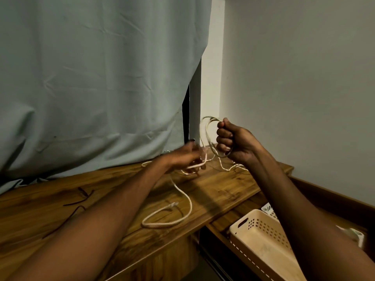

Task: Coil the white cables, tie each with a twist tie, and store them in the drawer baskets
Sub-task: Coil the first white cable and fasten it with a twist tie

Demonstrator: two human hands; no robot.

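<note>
Right grip (231,139) holds coiled cable (209,136) (curtain (91,78) behind) above desk (223,189).

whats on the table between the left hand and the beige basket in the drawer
In the head view, a loose loop of white cable lies on the wooden table between the left hand and the beige basket; its plug end rests inside the loop.

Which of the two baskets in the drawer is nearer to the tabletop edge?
The beige basket: it sits beside the tabletop edge, while the white basket lies behind it, mostly hidden by the arm.
</note>
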